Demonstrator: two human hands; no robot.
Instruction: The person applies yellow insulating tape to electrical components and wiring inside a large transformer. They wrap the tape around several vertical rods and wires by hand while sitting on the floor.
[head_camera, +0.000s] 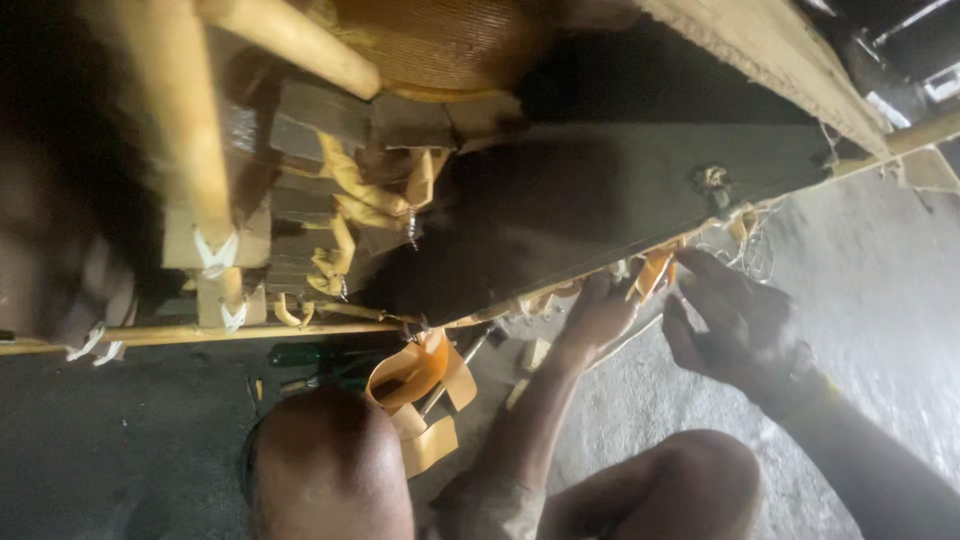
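Dim workshop, grey concrete floor (880, 300) below, littered with a green-handled tool (300, 353) and curls of spare yellow strip (420, 375). Overhead, an upturned furniture frame: dark panel (600, 200) slanting across, pale cane rods (190, 140) lashed with white cord at the left end, more yellow webbing woven between slats there.

At the lower edge of the dark panel, towards its right end, a short orange strip (655, 268) hanging out between both hands. Left hand (598, 312) pressed up against that edge just left of the strip, fingers curled over and hidden, so cannot tell whether gripping anything. Right hand (730, 325) just right of the strip, fingers loosely bent and not closed, forefinger tip touching the strip's end, thumb apart beneath. Thin wire loops (755, 250) dangling at the same edge beyond the right hand; a small metal fitting (712, 182) on the panel above.

Judging from this: best to brace firmly with the left hand so the edge does not shift, then close thumb and forefinger squarely across the strip's width rather than on one corner. Likely wise to pull along the line of the strip, flat and untwisted, and to keep knuckles clear of the wire loops. Poor light here, so worth feeling for the strip's edges as well as looking.
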